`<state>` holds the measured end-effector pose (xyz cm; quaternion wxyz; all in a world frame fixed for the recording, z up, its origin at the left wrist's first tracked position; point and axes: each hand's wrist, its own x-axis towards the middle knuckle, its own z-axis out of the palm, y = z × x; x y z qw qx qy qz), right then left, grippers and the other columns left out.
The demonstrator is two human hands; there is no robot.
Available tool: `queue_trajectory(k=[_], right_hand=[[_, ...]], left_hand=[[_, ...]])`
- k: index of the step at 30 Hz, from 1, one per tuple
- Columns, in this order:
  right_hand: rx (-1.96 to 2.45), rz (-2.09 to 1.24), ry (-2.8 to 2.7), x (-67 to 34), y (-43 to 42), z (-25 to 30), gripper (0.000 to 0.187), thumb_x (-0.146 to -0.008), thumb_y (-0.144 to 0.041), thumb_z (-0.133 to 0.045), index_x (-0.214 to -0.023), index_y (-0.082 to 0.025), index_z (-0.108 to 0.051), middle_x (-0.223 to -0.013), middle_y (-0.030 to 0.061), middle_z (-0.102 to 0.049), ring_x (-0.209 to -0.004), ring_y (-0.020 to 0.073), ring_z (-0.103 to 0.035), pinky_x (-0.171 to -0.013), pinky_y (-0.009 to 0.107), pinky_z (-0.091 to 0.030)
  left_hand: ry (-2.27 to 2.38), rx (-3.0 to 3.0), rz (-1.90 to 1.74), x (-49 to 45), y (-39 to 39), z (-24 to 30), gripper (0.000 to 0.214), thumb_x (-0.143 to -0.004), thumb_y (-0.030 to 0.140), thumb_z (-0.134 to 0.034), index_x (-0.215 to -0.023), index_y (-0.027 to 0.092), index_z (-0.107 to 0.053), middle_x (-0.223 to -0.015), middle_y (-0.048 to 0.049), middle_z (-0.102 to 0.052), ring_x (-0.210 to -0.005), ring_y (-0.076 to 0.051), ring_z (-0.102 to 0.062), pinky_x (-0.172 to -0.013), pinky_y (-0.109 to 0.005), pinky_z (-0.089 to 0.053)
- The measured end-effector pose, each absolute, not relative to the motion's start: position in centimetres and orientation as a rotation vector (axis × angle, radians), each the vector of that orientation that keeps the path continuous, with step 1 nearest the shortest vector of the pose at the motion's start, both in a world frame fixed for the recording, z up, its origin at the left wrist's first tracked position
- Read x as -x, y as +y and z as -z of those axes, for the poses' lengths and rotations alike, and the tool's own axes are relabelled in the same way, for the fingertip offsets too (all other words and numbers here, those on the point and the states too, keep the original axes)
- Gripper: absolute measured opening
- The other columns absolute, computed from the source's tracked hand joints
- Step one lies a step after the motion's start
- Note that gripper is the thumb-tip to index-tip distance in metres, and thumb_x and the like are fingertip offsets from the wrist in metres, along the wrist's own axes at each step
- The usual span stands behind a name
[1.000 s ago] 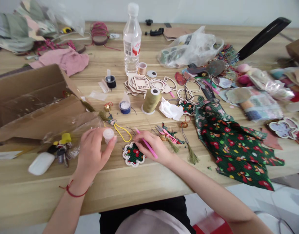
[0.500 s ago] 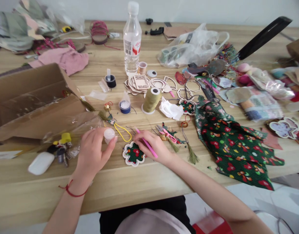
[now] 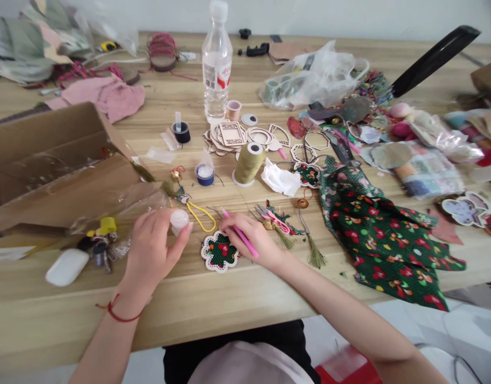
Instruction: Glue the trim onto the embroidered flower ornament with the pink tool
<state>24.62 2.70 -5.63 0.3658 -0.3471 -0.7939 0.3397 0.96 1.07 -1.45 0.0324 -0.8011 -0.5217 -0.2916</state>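
Observation:
My left hand (image 3: 151, 248) is closed around a small white-capped bottle (image 3: 178, 219) standing on the wooden table (image 3: 237, 304). My right hand (image 3: 251, 240) pinches a thin pink tool (image 3: 240, 234), its tip over a flower-shaped ornament (image 3: 219, 250) covered in green floral cloth with a dotted white rim. The ornament lies flat between the two hands. A yellow cord loop (image 3: 201, 216) lies just behind it.
An open cardboard box (image 3: 49, 165) fills the left side. A water bottle (image 3: 216, 64), a thread cone (image 3: 248, 164), wooden cut-outs (image 3: 233, 136), pink scissors (image 3: 275, 217), green floral fabric (image 3: 381, 234) and a plastic bag (image 3: 313, 77) crowd the table. A white oval object (image 3: 66, 267) lies near the front left.

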Motion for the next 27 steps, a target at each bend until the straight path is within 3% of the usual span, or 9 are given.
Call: queue_trajectory(k=[12, 17, 21, 27], right_hand=[[0.895, -0.922, -1.986, -24.7, 2.6, 5.5, 0.013, -0.095, -0.014, -0.048, -0.099, -0.021, -0.059, -0.092, 0.0051, -0.067, -0.09, 0.0178, -0.066, -0.085, 0.034, -0.054], [0.982, -1.077, -1.689, -24.6, 2.2, 5.3, 0.012, -0.098, -0.02, -0.048, -0.108, -0.022, -0.055, -0.096, 0.0056, -0.069, -0.085, 0.0178, -0.071, -0.079, 0.033, -0.058], [0.966, -1.156, -1.535, -24.5, 2.0, 5.5, 0.008, -0.099, -0.026, -0.047, -0.104, -0.023, -0.053, -0.095, 0.0045, -0.068, -0.079, 0.0178, -0.072, -0.074, 0.033, -0.059], [0.954, -1.081, -1.665, -24.6, 1.9, 5.4, 0.011, -0.099, -0.024, -0.044, -0.104, -0.022, -0.054, -0.088, 0.0034, -0.067, -0.073, 0.0152, -0.069, -0.065, 0.027, -0.057]], left_hand=[[-1.656, 2.46, 0.879, -1.0, 0.9, 1.3, 0.017, -0.093, 0.032, -0.055, -0.104, 0.02, -0.058, -0.097, -0.0078, -0.071, -0.09, -0.024, -0.066, -0.088, -0.041, -0.049], [-1.634, 2.451, 0.925, -1.0, 0.9, 1.3, 0.016, -0.091, 0.031, -0.057, -0.102, 0.02, -0.06, -0.096, -0.0075, -0.073, -0.089, -0.025, -0.067, -0.089, -0.043, -0.048], [-1.624, 2.413, 1.072, -1.0, 0.4, 0.9, 0.014, -0.091, 0.028, -0.058, -0.103, 0.021, -0.058, -0.096, -0.0057, -0.073, -0.089, -0.023, -0.066, -0.09, -0.041, -0.049], [-1.815, 2.426, 1.271, -2.2, 0.2, -0.6, 0.017, -0.095, 0.033, -0.053, -0.108, 0.023, -0.059, -0.105, -0.0063, -0.071, -0.098, -0.023, -0.065, -0.087, -0.038, -0.051]])
